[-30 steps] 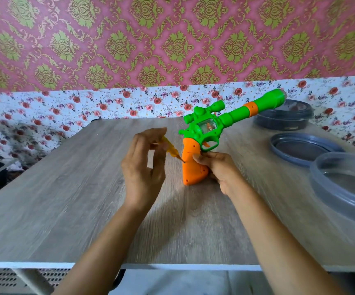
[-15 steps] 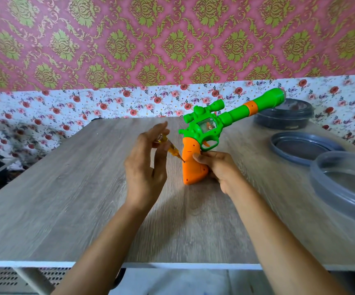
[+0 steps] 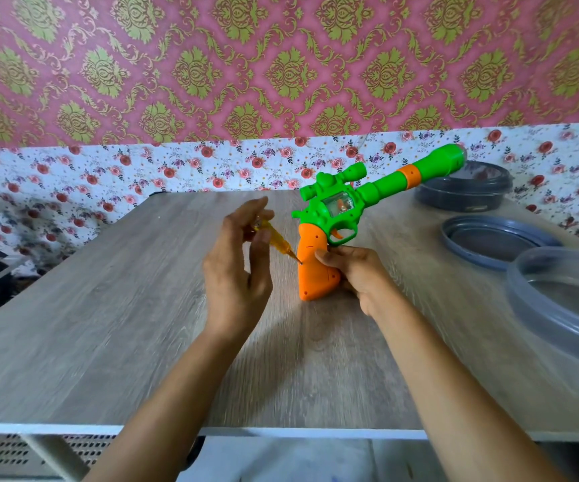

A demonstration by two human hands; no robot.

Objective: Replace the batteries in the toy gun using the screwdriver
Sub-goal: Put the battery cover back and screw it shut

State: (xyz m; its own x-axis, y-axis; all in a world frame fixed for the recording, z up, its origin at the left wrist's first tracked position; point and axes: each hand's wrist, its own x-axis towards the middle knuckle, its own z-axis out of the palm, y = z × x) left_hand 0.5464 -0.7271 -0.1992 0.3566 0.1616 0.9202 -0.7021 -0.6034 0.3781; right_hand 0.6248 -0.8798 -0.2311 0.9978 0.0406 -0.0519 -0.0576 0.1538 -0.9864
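Fingers of the left hand point(image 3: 235, 273) are straightening since a second ago, pinching the screwdriver point(image 3: 277, 242) lightly, its tip meeting the toy gun point(image 3: 319, 269) just beyond. Right hand point(image 3: 359, 273) is gripping the gun's handle beside it; so loose a pinch is probably risking the tip skidding across the plastic.

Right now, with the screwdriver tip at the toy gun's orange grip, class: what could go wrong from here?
1. The yellow screwdriver, pinched only by the fingertips of the left hand, could slip off the screw and jab the right hand, whose thumb lies right beside the tip.
2. The toy gun stands on the butt of its grip and is held low down, so its long raised barrel could make it twist or tip.
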